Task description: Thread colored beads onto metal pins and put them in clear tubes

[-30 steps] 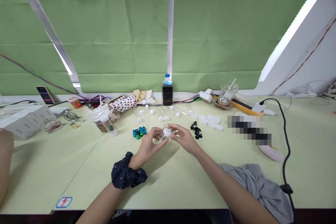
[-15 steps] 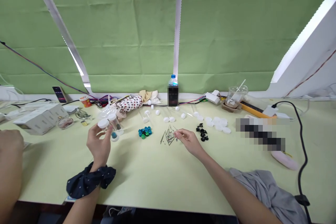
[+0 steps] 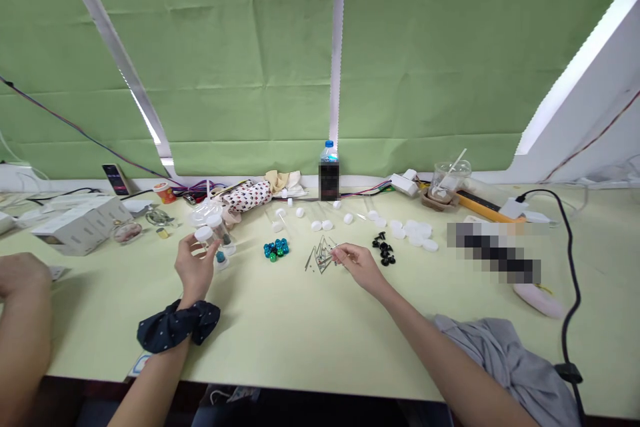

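Left hand (image 3: 194, 272) clasps clear cylinder (image 3: 204, 234), right hand (image 3: 361, 267) touches metal slivers (image 3: 321, 259).

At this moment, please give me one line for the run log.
left hand: holds clear white-capped tube | right hand: at slim silvery metal pieces | between hands: shiny blue and green balls

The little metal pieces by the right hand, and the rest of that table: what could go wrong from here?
The thin metal pieces lie in a loose heap at the fingertips of the right hand, so a brush might scatter them. The left hand has its grip on a white-capped clear container close beside a similar container, which could get knocked. The blue and green balls look round and might roll if bumped.
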A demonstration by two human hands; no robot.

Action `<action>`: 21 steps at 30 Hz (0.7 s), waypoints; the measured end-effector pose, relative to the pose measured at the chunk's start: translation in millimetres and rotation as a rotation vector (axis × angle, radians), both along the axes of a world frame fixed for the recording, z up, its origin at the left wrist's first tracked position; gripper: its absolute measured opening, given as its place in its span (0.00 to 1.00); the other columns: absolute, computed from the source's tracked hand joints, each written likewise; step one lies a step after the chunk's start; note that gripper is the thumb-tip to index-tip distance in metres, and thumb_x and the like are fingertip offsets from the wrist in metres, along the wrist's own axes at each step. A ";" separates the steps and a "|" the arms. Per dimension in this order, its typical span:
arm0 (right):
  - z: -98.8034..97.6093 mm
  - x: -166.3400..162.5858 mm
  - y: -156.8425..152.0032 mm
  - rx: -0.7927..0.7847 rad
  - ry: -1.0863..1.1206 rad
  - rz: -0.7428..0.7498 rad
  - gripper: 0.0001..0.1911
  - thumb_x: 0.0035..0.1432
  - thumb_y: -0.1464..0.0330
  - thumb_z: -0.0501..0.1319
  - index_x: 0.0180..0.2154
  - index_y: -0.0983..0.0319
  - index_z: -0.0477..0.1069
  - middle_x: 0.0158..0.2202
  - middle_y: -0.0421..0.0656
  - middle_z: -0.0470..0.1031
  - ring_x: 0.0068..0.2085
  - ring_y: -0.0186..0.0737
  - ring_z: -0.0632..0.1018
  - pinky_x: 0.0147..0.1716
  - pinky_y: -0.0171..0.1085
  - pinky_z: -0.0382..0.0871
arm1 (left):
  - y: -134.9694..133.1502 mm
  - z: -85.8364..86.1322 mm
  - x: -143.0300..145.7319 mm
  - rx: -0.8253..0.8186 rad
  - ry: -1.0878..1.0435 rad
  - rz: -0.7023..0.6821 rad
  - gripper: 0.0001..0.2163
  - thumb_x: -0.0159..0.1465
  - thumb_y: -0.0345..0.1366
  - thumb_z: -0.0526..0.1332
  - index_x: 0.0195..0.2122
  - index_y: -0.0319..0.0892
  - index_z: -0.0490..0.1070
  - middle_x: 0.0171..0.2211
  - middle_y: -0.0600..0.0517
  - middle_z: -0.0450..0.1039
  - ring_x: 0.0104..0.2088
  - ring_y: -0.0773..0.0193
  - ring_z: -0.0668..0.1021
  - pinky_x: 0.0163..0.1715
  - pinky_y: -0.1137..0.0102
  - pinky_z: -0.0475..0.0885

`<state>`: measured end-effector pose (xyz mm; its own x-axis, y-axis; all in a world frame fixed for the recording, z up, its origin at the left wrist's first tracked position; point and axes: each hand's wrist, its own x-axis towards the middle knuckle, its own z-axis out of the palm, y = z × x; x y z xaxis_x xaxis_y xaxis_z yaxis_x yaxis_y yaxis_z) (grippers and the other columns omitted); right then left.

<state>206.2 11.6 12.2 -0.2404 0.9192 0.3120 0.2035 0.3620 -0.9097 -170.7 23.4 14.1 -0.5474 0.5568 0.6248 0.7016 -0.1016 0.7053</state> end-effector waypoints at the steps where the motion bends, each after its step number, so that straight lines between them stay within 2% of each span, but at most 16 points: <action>1: -0.7 0.0 0.5 0.000 0.002 0.000 0.17 0.60 0.58 0.53 0.35 0.62 0.75 0.32 0.44 0.76 0.33 0.39 0.75 0.33 0.36 0.68 | 0.7 -0.8 0.2 -0.002 0.007 -0.006 0.27 0.50 0.45 0.65 0.50 0.42 0.62 0.41 0.46 0.71 0.34 0.60 0.75 0.28 0.66 0.75; 5: -3.7 -0.2 2.5 -0.008 0.019 0.002 0.17 0.59 0.58 0.54 0.34 0.63 0.74 0.32 0.45 0.77 0.33 0.40 0.76 0.34 0.37 0.69 | 2.5 -7.0 2.1 -0.009 0.025 -0.030 0.29 0.51 0.45 0.65 0.52 0.42 0.59 0.41 0.47 0.70 0.35 0.59 0.75 0.28 0.66 0.74; 8: -4.7 -0.3 2.8 -0.011 0.016 0.001 0.17 0.59 0.58 0.54 0.34 0.63 0.74 0.32 0.45 0.77 0.34 0.40 0.76 0.34 0.37 0.70 | 0.4 -10.7 5.1 -0.015 0.054 -0.012 0.35 0.49 0.45 0.66 0.56 0.41 0.54 0.44 0.44 0.67 0.36 0.58 0.74 0.30 0.63 0.74; 11: -4.8 -0.2 2.6 0.002 0.007 -0.008 0.17 0.59 0.58 0.54 0.34 0.63 0.75 0.32 0.45 0.77 0.33 0.39 0.76 0.34 0.37 0.70 | -6.0 -9.9 11.4 0.069 0.189 0.071 0.41 0.46 0.45 0.69 0.58 0.39 0.51 0.51 0.39 0.60 0.45 0.51 0.70 0.41 0.56 0.70; 13: -5.3 -0.1 3.0 0.012 0.002 -0.018 0.17 0.59 0.58 0.53 0.34 0.63 0.74 0.32 0.45 0.77 0.34 0.40 0.76 0.34 0.37 0.70 | -10.8 -7.5 19.6 0.151 0.311 0.067 0.38 0.48 0.42 0.68 0.57 0.38 0.54 0.53 0.38 0.57 0.53 0.47 0.63 0.49 0.52 0.63; 15: -6.0 -0.4 4.0 0.028 -0.009 -0.032 0.17 0.60 0.58 0.53 0.33 0.62 0.74 0.32 0.45 0.77 0.34 0.40 0.76 0.34 0.37 0.70 | -13.5 -5.5 31.5 0.182 0.391 -0.035 0.28 0.53 0.38 0.65 0.54 0.39 0.59 0.53 0.39 0.58 0.55 0.47 0.61 0.54 0.51 0.58; 17: -6.6 -1.2 5.3 0.062 -0.038 -0.055 0.17 0.60 0.58 0.53 0.33 0.62 0.74 0.32 0.45 0.77 0.33 0.40 0.76 0.33 0.36 0.69 | -12.1 -5.5 45.9 0.153 0.445 -0.199 0.20 0.58 0.36 0.61 0.51 0.42 0.62 0.51 0.41 0.60 0.55 0.50 0.63 0.54 0.53 0.58; 21: -7.8 -4.6 8.9 0.170 -0.125 -0.106 0.18 0.61 0.59 0.51 0.29 0.62 0.74 0.29 0.44 0.77 0.31 0.38 0.74 0.32 0.36 0.67 | 5.1 -12.8 69.5 -0.037 0.482 -0.482 0.14 0.62 0.35 0.55 0.49 0.44 0.64 0.48 0.43 0.64 0.51 0.53 0.68 0.51 0.56 0.63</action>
<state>201.7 20.5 4.5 -0.1921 0.8781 0.4383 0.3557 0.4785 -0.8028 -101.2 28.5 1.3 0.1020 0.6943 0.7124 0.8209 -0.4632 0.3340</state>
